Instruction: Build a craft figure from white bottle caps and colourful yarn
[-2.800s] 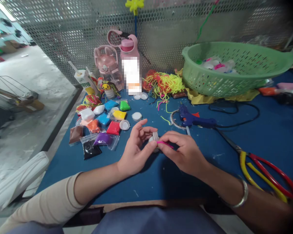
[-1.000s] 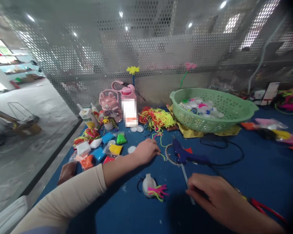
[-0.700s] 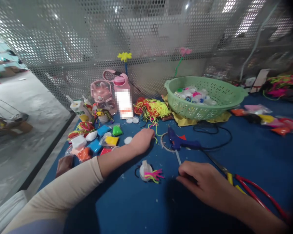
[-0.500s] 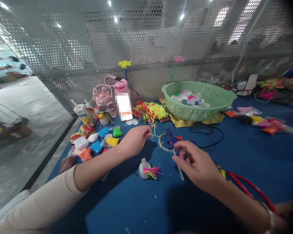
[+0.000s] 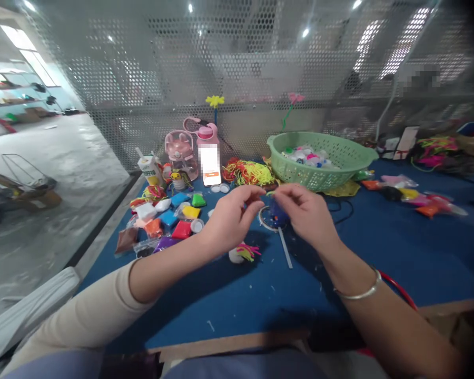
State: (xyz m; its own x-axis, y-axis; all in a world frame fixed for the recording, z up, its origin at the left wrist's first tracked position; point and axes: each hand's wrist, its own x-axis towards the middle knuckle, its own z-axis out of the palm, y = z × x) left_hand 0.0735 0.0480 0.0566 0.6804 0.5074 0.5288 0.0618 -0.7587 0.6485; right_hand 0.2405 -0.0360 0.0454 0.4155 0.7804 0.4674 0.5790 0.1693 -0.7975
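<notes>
Over the middle of the blue table, my left hand (image 5: 237, 213) and my right hand (image 5: 306, 210) face each other, fingertips close together. A short bit of yellow-green yarn (image 5: 269, 193) shows between them. The right thumb and fingers pinch it; the left fingertips are bent at its other end, the thumb a little lower. Just behind and beneath my right fingers lies a dark blue glue gun (image 5: 275, 217), partly covered, with a pale glue stick (image 5: 285, 248) poking out toward me. Below my left hand sits a small white piece (image 5: 236, 256) with pink and yellow yarn strands (image 5: 248, 251) on it.
A green basket (image 5: 319, 176) of white pieces stands at the back right, beside a yarn heap (image 5: 253, 172). Bright clay packets (image 5: 168, 218) crowd the left, near a lit phone (image 5: 210, 166) and pink bottle (image 5: 207, 132). More packets (image 5: 430, 197) lie right.
My right hand has moved up from the glue stick toward my left hand. My left hand has shifted slightly right, and both now meet around the yarn. The view has tilted down.
</notes>
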